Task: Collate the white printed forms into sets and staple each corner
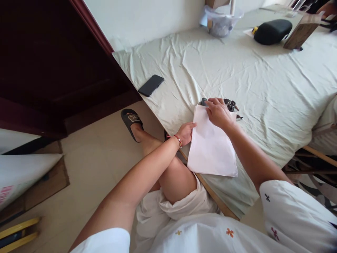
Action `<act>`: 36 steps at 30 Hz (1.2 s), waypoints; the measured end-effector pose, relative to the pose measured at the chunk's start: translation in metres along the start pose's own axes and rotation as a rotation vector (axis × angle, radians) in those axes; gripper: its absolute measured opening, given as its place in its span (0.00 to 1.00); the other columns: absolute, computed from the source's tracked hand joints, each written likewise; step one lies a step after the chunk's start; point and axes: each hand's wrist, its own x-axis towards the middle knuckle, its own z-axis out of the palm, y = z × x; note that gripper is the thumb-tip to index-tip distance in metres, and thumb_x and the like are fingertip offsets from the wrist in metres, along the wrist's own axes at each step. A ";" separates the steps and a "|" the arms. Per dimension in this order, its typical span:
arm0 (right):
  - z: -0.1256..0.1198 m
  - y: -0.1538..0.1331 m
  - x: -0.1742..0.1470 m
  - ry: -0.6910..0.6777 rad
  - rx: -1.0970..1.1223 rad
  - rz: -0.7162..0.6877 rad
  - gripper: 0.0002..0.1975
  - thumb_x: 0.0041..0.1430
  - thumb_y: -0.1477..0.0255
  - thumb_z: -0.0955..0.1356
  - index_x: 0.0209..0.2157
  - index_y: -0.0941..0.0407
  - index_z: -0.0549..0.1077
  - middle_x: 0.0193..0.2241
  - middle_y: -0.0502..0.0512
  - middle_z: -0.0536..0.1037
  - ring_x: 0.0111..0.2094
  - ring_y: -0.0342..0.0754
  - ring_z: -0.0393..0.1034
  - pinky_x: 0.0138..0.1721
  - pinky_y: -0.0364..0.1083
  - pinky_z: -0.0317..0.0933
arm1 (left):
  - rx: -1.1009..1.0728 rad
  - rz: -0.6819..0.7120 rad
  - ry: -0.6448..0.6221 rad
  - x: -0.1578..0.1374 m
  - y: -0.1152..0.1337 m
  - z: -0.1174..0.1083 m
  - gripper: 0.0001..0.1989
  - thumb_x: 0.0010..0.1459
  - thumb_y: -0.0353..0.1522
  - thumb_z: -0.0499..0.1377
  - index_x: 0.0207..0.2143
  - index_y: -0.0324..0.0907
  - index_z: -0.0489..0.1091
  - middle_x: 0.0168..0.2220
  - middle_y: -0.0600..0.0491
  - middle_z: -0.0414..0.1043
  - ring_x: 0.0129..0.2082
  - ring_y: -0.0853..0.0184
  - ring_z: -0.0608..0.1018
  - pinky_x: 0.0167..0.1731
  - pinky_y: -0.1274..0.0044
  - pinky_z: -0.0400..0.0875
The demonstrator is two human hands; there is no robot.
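A stack of white paper sheets [212,147] lies near the front edge of the cloth-covered table. My left hand [185,133] is closed on the left edge of the sheets, thumb on top. At their far edge rests my right hand [219,113], palm down with its fingers stretched forward. Just beside its fingertips, partly covered by them, is a small black object [203,102] whose kind I cannot make out. Past the right hand sits a dark tangled bunch [231,104], perhaps keys or cord, touching or close to the paper's corner.
A black phone [151,85] lies near the table's left edge. Toward the back stand a clear plastic tub [222,24], a black rounded case [273,32] and a brown box [302,31]. Another person's hand [328,8] shows at the far right corner.
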 end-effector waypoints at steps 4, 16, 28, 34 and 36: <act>0.008 -0.004 0.009 -0.040 0.007 -0.029 0.20 0.68 0.69 0.60 0.52 0.56 0.80 0.58 0.65 0.75 0.63 0.67 0.58 0.57 0.68 0.58 | -0.019 -0.018 -0.020 0.000 0.000 0.000 0.07 0.59 0.23 0.59 0.32 0.37 0.77 0.34 0.43 0.83 0.45 0.58 0.85 0.59 0.64 0.73; 0.012 -0.010 0.010 -0.070 0.052 -0.074 0.20 0.71 0.69 0.59 0.51 0.55 0.80 0.56 0.62 0.78 0.64 0.65 0.59 0.60 0.67 0.54 | -0.028 -0.052 -0.032 -0.002 0.001 0.003 0.13 0.64 0.26 0.56 0.46 0.35 0.78 0.36 0.44 0.84 0.45 0.57 0.85 0.58 0.63 0.73; 0.007 0.001 0.023 -0.049 0.171 -0.083 0.16 0.65 0.70 0.63 0.44 0.56 0.82 0.44 0.62 0.82 0.60 0.62 0.66 0.60 0.61 0.60 | 0.015 0.009 -0.151 0.000 -0.002 -0.003 0.11 0.64 0.29 0.58 0.45 0.36 0.77 0.41 0.41 0.84 0.49 0.57 0.84 0.59 0.62 0.72; -0.017 0.006 0.036 0.017 0.323 -0.083 0.15 0.65 0.65 0.64 0.43 0.54 0.81 0.42 0.56 0.81 0.50 0.55 0.73 0.55 0.55 0.65 | 0.182 -0.012 -0.238 -0.004 -0.002 -0.009 0.24 0.48 0.37 0.74 0.46 0.37 0.76 0.45 0.41 0.83 0.49 0.52 0.83 0.58 0.57 0.73; -0.023 0.004 0.038 -0.006 0.310 -0.072 0.15 0.65 0.65 0.64 0.43 0.54 0.80 0.40 0.56 0.81 0.46 0.54 0.74 0.52 0.54 0.65 | 0.239 -0.017 -0.260 -0.006 -0.003 -0.009 0.29 0.42 0.41 0.77 0.44 0.37 0.77 0.46 0.40 0.83 0.50 0.51 0.82 0.59 0.56 0.72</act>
